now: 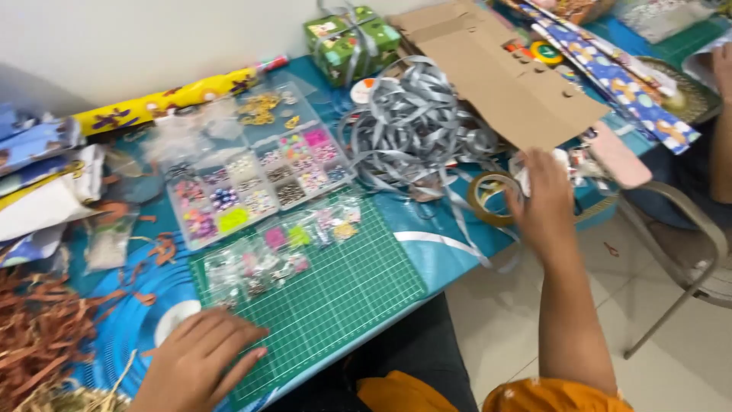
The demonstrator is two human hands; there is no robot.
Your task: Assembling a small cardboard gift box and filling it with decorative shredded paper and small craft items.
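Right hand (545, 202) at table's right edge, fingers curled around small crumpled white item (526, 174), just beside clear tape roll (488, 197). Left hand (200, 357) flat, fingers loose, on green gridded cutting mat (335, 294) at near edge. Grey ribbon tangle (415, 126) behind the roll.

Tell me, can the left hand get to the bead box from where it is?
Probably yes. The left hand rests flat on the green mat's near edge, and only small bead bags lie between it and the bead box.

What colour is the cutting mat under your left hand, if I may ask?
Green with a pale grid, in the head view: cutting mat, left hand.
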